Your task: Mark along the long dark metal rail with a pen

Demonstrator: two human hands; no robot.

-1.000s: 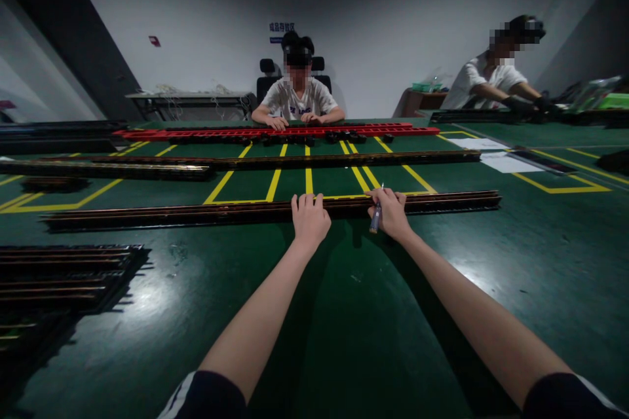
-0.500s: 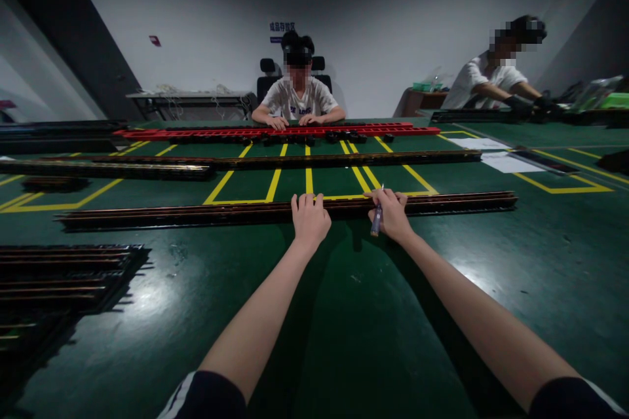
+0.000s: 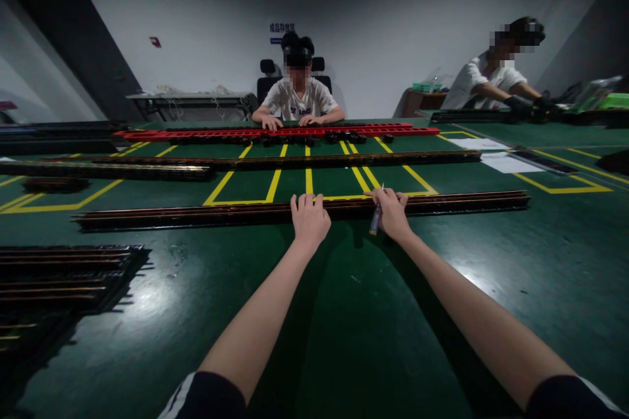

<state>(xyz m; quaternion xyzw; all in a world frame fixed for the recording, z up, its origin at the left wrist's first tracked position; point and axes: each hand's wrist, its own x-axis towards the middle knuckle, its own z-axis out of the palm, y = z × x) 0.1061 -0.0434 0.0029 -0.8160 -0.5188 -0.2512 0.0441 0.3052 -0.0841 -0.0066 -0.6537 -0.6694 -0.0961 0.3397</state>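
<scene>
A long dark rail [image 3: 196, 215] with copper-coloured strips lies across the green table [image 3: 344, 327] in front of me. My left hand [image 3: 309, 217] rests on the rail near its middle, fingers curled over its top edge. Just to the right, my right hand [image 3: 392, 213] also lies on the rail while it holds a small pen-like tool [image 3: 376, 217], tip pointing down toward me.
A stack of similar rails [image 3: 63, 275] lies at the near left. Another long dark rail [image 3: 275, 160] and a red rail [image 3: 275, 133] lie further back. One person sits across the table and another sits at the right. White paper sheets [image 3: 496, 154] lie far right.
The rail under my hands has slid to the right across the table. Both my hands stay in nearly the same place.
</scene>
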